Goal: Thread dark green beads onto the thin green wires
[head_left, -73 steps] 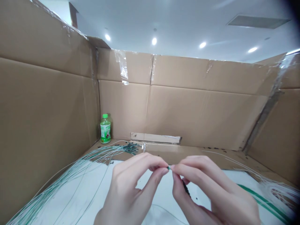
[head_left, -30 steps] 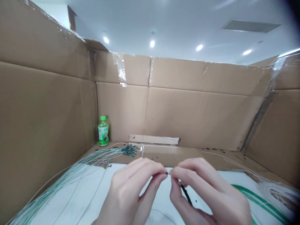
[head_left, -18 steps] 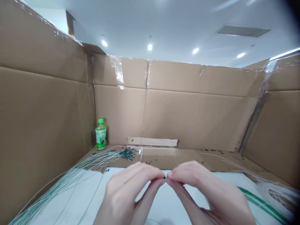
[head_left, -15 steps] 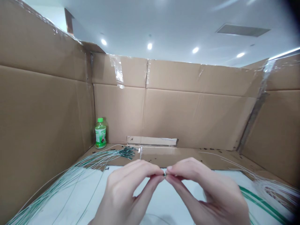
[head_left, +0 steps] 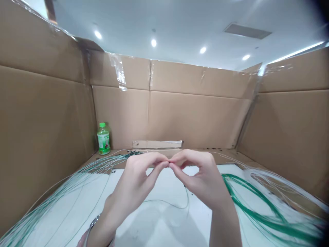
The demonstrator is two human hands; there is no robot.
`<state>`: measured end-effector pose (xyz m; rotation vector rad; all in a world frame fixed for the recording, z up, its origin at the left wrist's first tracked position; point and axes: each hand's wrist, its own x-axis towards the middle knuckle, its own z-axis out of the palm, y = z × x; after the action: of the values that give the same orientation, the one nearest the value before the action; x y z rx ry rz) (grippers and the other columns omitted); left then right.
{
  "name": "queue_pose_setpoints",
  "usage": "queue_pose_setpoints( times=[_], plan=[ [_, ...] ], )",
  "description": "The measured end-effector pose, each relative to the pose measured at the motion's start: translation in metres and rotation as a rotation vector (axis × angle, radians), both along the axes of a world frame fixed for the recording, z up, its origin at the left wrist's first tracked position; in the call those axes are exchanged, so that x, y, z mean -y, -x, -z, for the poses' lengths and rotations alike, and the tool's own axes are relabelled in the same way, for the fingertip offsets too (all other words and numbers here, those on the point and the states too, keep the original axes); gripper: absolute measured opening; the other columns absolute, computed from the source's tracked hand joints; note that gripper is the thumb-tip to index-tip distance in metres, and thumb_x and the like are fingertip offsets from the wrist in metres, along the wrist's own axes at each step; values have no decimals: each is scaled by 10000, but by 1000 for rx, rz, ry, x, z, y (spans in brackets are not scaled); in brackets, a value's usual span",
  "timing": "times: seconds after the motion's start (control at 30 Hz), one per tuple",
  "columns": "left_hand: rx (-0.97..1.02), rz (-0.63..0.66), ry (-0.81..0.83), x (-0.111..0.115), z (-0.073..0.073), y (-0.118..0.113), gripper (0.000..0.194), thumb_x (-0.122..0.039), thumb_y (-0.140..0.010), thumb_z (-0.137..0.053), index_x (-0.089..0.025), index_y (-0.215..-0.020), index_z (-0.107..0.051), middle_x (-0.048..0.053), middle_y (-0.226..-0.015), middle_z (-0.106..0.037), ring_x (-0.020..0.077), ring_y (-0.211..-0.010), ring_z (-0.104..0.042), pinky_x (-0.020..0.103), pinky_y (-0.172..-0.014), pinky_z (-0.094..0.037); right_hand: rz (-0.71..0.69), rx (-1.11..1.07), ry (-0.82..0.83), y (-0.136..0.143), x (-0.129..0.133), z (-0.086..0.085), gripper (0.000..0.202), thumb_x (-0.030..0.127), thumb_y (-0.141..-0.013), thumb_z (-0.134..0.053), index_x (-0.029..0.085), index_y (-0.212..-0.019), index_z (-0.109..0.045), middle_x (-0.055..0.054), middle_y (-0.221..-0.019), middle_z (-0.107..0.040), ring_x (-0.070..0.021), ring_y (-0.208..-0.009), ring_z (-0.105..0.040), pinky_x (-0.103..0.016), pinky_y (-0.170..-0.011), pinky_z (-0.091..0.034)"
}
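My left hand (head_left: 138,178) and my right hand (head_left: 200,171) meet above the white work surface (head_left: 159,219). Thumb and forefinger of each are pinched, and the fingertips touch or nearly touch. Whatever lies between them is tiny and mostly hidden by the fingers. Below hangs a thin green wire (head_left: 169,205) in a loose curve. One side rises behind my right hand, the other runs behind my left wrist, so I cannot see where its ends go. A metallic band (head_left: 93,223) circles my left wrist.
To the left spreads a bundle of green and white wires (head_left: 74,187) with dark ends (head_left: 133,154). Coiled green wires (head_left: 257,216) and white wires (head_left: 282,181) lie at right. A green bottle (head_left: 104,140) stands in the back-left corner. Cardboard walls (head_left: 195,116) enclose the surface.
Both hands have moved farther forward and now appear smaller and higher, still pinched together. The small dark bit seen between the fingertips is now barely visible. More of the hanging wire shows. My view has shifted.
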<state>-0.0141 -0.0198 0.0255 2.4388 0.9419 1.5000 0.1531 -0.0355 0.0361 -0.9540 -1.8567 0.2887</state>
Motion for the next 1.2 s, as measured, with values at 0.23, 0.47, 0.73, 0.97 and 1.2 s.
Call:
queue_pose_setpoints(
  times=[0.23,0.47,0.73,0.97,1.2],
  plan=[
    [-30,68,-39,6,6,-14,136,-172,-840,-550,-159,-732,-632,-15,-670,-671,91,-589,-595,179,-578,-460,134,-55,114,-5,25,8,97,168,-762,-559,175,-738,-653,9,-718,-669,-100,-684,-614,-192,-590,-479],
    [-104,173,25,6,17,-33,169,-195,-859,-494,-167,-735,-606,-17,-674,-656,92,-599,-586,185,-565,-431,200,-72,255,-29,38,25,47,158,-697,-556,158,-692,-603,4,-713,-636,-98,-623,-572,-204,-536,-441],
    [-232,186,117,0,42,-64,209,-257,-900,-395,-174,-776,-541,1,-720,-624,123,-646,-569,227,-601,-411,143,-149,313,-54,32,60,122,251,-758,-589,150,-778,-655,-37,-751,-663,-127,-717,-610,-197,-558,-446],
    [-177,302,315,-32,87,-96,232,-281,-904,-365,-172,-755,-505,20,-742,-617,138,-676,-558,243,-638,-412,96,-331,350,-84,-6,113,233,363,-750,-630,135,-706,-649,-58,-672,-662,-144,-639,-625,-209,-508,-467],
    [-234,328,408,-68,139,-111,295,-284,-908,-347,-161,-830,-604,29,-793,-665,143,-739,-599,224,-651,-440,129,-458,383,-108,-28,153,255,379,-668,-703,139,-623,-629,-53,-618,-640,-153,-606,-614,-218,-486,-467]
  ],
)
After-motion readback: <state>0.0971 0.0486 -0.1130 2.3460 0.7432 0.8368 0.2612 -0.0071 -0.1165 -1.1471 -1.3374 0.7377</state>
